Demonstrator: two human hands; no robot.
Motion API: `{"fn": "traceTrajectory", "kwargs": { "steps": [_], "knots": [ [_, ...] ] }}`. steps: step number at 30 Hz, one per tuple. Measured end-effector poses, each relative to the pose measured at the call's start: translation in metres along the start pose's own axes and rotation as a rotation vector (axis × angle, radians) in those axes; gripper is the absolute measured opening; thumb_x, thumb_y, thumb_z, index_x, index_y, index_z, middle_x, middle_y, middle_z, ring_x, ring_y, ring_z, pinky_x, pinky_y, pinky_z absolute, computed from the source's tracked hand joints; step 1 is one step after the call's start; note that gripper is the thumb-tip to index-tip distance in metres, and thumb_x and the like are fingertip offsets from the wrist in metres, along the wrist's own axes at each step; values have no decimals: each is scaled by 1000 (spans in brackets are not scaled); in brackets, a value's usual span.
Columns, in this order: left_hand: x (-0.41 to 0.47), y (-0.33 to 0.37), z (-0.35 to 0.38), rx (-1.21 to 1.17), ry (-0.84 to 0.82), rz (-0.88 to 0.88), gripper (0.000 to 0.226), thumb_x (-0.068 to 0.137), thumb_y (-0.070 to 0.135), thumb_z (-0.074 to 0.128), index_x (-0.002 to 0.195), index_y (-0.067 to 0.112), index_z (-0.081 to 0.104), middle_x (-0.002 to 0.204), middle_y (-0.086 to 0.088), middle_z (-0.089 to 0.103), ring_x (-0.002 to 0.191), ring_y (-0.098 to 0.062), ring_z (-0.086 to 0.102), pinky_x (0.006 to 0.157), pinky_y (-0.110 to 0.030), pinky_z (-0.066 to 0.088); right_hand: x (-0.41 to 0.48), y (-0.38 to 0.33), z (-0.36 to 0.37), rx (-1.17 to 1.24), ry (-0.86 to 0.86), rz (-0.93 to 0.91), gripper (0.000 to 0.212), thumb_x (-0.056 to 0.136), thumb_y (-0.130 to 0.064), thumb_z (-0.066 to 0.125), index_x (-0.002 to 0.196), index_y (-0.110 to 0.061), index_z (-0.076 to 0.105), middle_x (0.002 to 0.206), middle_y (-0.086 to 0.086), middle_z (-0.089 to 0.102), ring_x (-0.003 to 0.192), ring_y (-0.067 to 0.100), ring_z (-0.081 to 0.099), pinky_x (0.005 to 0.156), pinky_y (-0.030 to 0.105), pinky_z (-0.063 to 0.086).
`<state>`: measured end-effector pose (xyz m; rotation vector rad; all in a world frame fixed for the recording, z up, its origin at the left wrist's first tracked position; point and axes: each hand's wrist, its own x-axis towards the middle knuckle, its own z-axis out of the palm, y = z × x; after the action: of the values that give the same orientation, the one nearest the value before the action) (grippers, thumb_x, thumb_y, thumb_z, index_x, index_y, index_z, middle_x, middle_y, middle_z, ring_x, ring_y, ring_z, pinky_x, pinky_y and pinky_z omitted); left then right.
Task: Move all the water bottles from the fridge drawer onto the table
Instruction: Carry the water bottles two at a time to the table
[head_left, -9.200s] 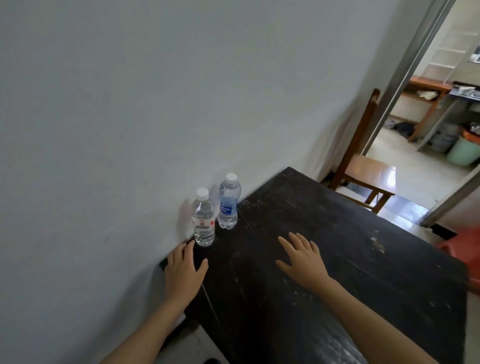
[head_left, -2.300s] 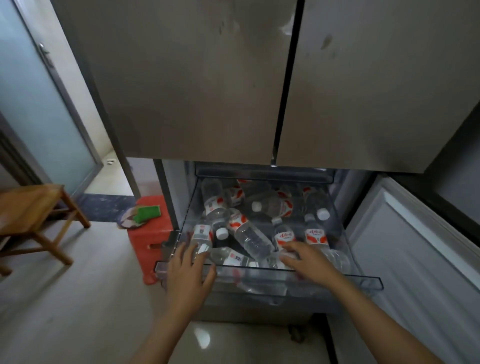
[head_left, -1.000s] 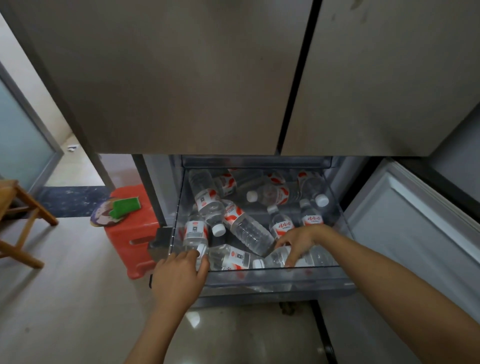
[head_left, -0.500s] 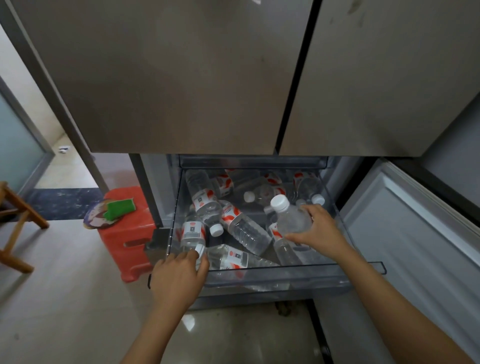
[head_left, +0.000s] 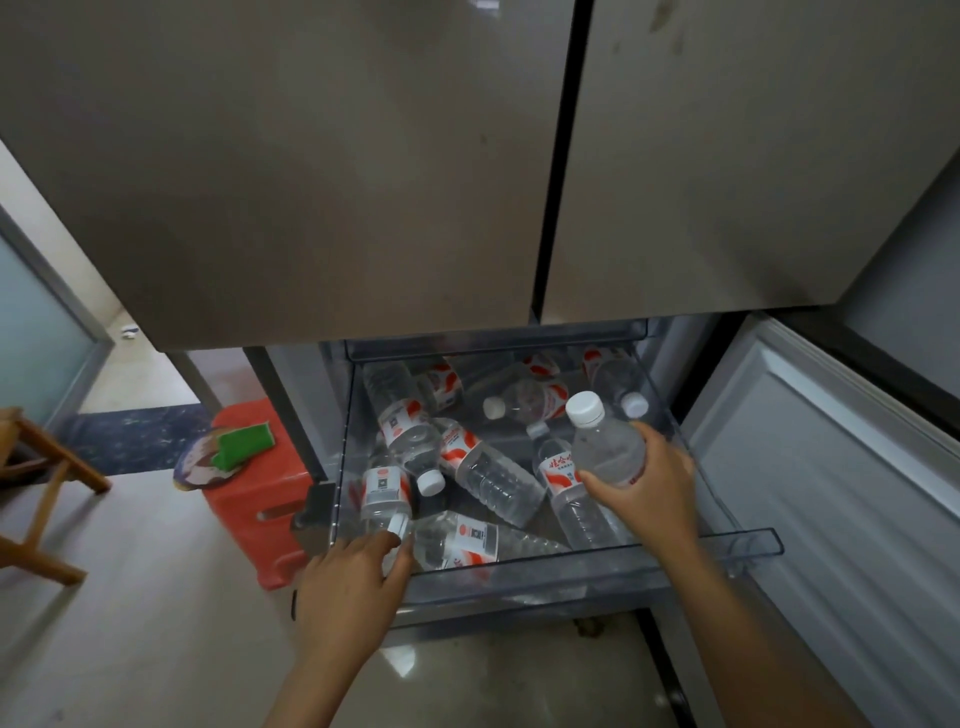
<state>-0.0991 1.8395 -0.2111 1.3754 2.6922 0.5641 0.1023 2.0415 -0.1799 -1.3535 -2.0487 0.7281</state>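
The clear fridge drawer is pulled out below the closed fridge doors. Several water bottles with red and white labels lie in it. My right hand grips one clear bottle with a white cap, held upright above the drawer's right side. My left hand is at the drawer's front left corner, its fingers curled around the capped end of a bottle that lies there. The table is out of view.
A red plastic stool with a green sponge and a plate on it stands left of the drawer. A wooden chair is at the far left. An open lower fridge door is on the right. Tiled floor lies below.
My right hand has lifted its bottle a little higher and more upright over the drawer. My left hand has stayed at the front left bottle.
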Motion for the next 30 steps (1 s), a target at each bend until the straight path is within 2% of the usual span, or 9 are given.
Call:
{"fn": "traceTrajectory", "kwargs": {
  "steps": [2, 5, 10, 12, 14, 16, 19, 22, 30],
  "knots": [
    [3, 0, -7, -162, -15, -80, 40, 79, 49, 40, 82, 24, 72, 77, 1, 70, 74, -22, 64, 57, -27, 37, -1, -1, 0, 5, 12, -12, 92, 49, -60, 74, 124, -12, 48, 122, 8, 55, 118, 30, 42, 98, 44, 38],
    [20, -2, -15, -275, -33, -60, 17, 86, 20, 61, 100, 16, 70, 100, -5, 68, 95, -24, 60, 71, -29, 41, 2, -1, 1, 5, 21, -50, 84, 51, -55, 78, 120, -12, 52, 115, 6, 59, 112, 29, 48, 96, 43, 40],
    [76, -4, -11, 310, 22, 347, 65, 36, -4, 84, 98, 12, 69, 93, -12, 69, 77, -32, 66, 51, -38, 53, 5, 7, 6, -102, -20, -169, 71, 58, -48, 80, 115, -14, 54, 108, 2, 62, 104, 22, 55, 99, 42, 38],
    [100, 0, -6, 424, -80, 409, 78, 54, -4, 77, 126, 14, 53, 129, -23, 52, 113, -40, 54, 79, -50, 53, 7, 10, 8, -139, -35, -190, 72, 58, -52, 80, 115, -15, 55, 107, 1, 63, 102, 21, 56, 96, 45, 41],
    [118, -3, 4, 568, -197, 491, 79, 82, 3, 57, 147, 23, 16, 154, -17, 8, 141, -34, 13, 110, -46, 26, 7, 11, 9, -193, -42, -203, 74, 58, -57, 78, 115, -15, 55, 106, 0, 64, 102, 20, 56, 96, 42, 41],
    [131, -3, 10, 670, -304, 539, 81, 89, 6, 49, 147, 27, -2, 156, -12, -8, 143, -30, -7, 115, -43, 8, 7, 12, 10, -229, -46, -246, 75, 58, -62, 75, 114, -16, 54, 104, -1, 64, 99, 20, 57, 96, 38, 38],
    [142, -2, 15, 761, -354, 606, 86, 89, 11, 53, 147, 27, -7, 156, -11, -9, 143, -30, -11, 114, -43, -1, 6, 13, 10, -254, -56, -251, 78, 57, -67, 69, 113, -15, 55, 104, 0, 65, 99, 20, 58, 95, 38, 37],
    [151, -5, 19, 855, -353, 625, 86, 88, 10, 54, 147, 27, -6, 156, -11, -6, 143, -30, -8, 114, -44, -2, 7, 15, 12, -273, -66, -252, 81, 57, -75, 58, 114, -18, 53, 104, -3, 64, 99, 18, 58, 96, 37, 38],
    [156, -4, 23, 911, -354, 690, 77, 88, 9, 53, 147, 21, 4, 154, -16, 9, 142, -33, 5, 114, -45, 9, 8, 15, 12, -275, -44, -288, 78, 58, -72, 62, 112, -16, 55, 101, -3, 65, 95, 18, 59, 94, 38, 38]
  ]
}}
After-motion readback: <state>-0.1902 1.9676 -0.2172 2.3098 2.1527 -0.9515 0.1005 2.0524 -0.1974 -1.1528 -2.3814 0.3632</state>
